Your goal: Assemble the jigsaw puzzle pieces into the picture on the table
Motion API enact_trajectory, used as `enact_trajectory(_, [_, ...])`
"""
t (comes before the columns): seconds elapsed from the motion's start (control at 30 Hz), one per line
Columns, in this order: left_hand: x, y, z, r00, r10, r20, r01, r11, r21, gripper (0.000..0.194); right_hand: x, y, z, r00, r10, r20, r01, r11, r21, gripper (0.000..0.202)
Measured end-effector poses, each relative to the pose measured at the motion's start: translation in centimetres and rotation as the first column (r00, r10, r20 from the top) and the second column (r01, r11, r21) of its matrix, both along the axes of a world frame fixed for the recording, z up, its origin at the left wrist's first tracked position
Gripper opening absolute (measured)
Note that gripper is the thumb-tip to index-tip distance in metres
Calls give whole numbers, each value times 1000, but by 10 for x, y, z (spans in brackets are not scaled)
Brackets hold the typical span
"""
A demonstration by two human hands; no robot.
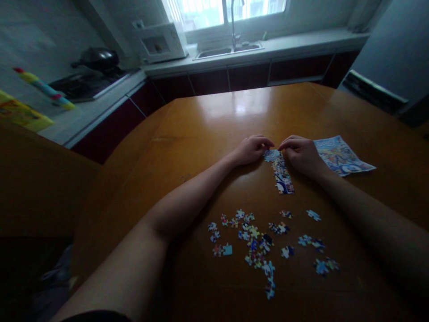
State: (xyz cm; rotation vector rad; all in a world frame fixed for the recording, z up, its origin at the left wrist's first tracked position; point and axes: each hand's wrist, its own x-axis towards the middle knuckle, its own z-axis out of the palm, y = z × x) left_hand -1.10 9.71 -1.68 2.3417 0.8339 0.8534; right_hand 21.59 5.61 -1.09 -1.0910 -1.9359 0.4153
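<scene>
A partly assembled jigsaw puzzle (282, 172) lies flat on the wooden table as a narrow strip, wider at its far end on the left. At that far left corner my left hand (252, 150) has its fingers curled together, their tips touching the puzzle. Opposite it, my right hand (300, 154) is closed with thumb and fingertips at the far right edge; whether a loose piece is between them is hidden. Closer to me, many loose puzzle pieces (254, 232) are scattered, some overlapping. A creased picture sheet (345, 154) lies beside my right hand, partly behind it.
The brown table (140, 179) has rounded corners. Beyond it runs a counter with a sink (217, 52), a faucet (233, 27) and a white microwave (161, 42). A dark pan (99, 59) sits on the stove at left. A yellow package (22, 112) stands nearer.
</scene>
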Motion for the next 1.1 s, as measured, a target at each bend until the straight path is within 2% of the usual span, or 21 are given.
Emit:
enact_trajectory(0.3, [0,-1,1,999,4,37,-3,1000,-21,34,0,-1,-1,1000,3,0,-3,1000,16,22])
enact_trajectory(0.43, [1,1,-1,997,-3,83,6,999,-31,33,-10,-15,17,1000,18,17,-19,998,63,24])
enact_trajectory(0.53, [1,3,-2,993,-9,115,16,998,-66,23,-35,-45,41,989,143,27,-144,988,49,23])
enact_trajectory(0.63, [2,5,-4,992,1,130,12,995,-103,23,-71,-89,57,927,370,58,-369,929,-23,16])
enact_trajectory(0.73, [3,5,-7,992,16,122,-8,998,-63,34,-101,-129,55,861,484,158,-461,873,-158,9])
enact_trajectory(0.83, [4,6,-9,992,11,123,-4,999,-54,34,-117,-152,44,799,547,251,-487,833,-263,6])
enact_trajectory(0.93, [4,6,-10,993,15,113,-9,998,-57,30,-122,-159,37,760,549,348,-460,833,-307,7])
enact_trajectory(1.1, [4,4,-7,996,36,82,-31,998,-59,28,-125,-162,39,735,555,389,-443,828,-345,9])
